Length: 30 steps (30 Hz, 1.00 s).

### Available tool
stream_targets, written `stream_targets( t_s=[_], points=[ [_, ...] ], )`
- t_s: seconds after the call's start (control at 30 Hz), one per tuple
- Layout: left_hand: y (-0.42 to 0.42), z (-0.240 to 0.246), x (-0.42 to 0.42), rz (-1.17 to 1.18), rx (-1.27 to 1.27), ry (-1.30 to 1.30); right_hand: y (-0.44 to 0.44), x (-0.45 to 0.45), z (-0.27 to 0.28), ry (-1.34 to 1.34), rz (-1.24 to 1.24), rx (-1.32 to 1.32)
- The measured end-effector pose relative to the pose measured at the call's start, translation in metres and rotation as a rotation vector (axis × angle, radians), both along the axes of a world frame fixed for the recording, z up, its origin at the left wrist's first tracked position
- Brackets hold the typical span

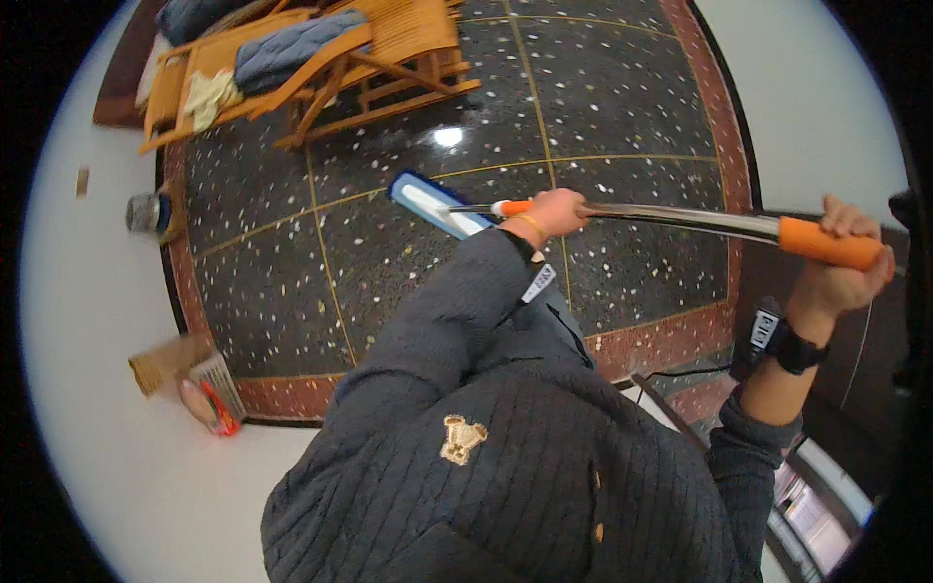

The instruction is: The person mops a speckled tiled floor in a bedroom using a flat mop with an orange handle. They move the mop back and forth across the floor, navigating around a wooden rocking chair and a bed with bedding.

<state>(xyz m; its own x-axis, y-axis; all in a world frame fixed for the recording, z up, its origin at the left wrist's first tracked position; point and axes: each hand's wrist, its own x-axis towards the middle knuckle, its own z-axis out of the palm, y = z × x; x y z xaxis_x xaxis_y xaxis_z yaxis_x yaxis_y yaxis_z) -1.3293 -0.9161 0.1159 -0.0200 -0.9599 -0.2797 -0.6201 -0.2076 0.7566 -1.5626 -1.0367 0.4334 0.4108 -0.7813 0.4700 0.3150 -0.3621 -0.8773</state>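
My left hand [557, 211] is closed around the lower part of a metal mop pole [678, 216], just above an orange sleeve. My right hand [842, 251] grips the orange foam handle [820, 243] at the pole's upper end, at the right. Left of my left hand, the flat mop head [430, 202], blue with a white middle, lies on the dark speckled floor [379, 262]. My left forearm hides part of its near end. Both wrists wear dark bands with printed tags.
A wooden reclining chair [408, 36] with a blue quilted cushion [291, 51] and a pale yellow cloth [209, 98] stands at the upper left. By the left wall are a container [146, 213] and a cardboard box [171, 361]. Dark furniture stands at the right; a black cable [689, 374] runs nearby.
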Motion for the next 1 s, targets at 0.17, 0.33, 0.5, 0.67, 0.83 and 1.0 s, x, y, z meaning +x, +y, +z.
stream_targets(
  t_s=[0.17,0.33,0.5,0.67,0.83,1.0],
  points=[
    [0.130,-0.044,0.122,0.377,0.001,-0.161,0.046,0.150,-0.070,-0.164,0.373,0.110],
    [0.299,-0.087,0.187,0.854,-0.126,-0.364,0.155,0.245,-0.120,0.050,0.651,0.088],
    [0.433,-0.106,0.189,1.184,-0.249,-0.382,0.244,0.278,-0.141,0.157,1.212,-0.349],
    [0.456,-0.103,0.139,1.413,-0.215,0.017,0.266,0.239,-0.135,0.281,1.445,-0.377],
    [0.365,-0.074,0.071,1.171,-0.221,-0.307,0.187,0.168,-0.120,0.260,1.394,-0.283],
    [0.192,-0.045,0.000,0.570,0.017,-0.285,0.050,0.036,-0.089,0.358,1.061,0.122]
  ],
)
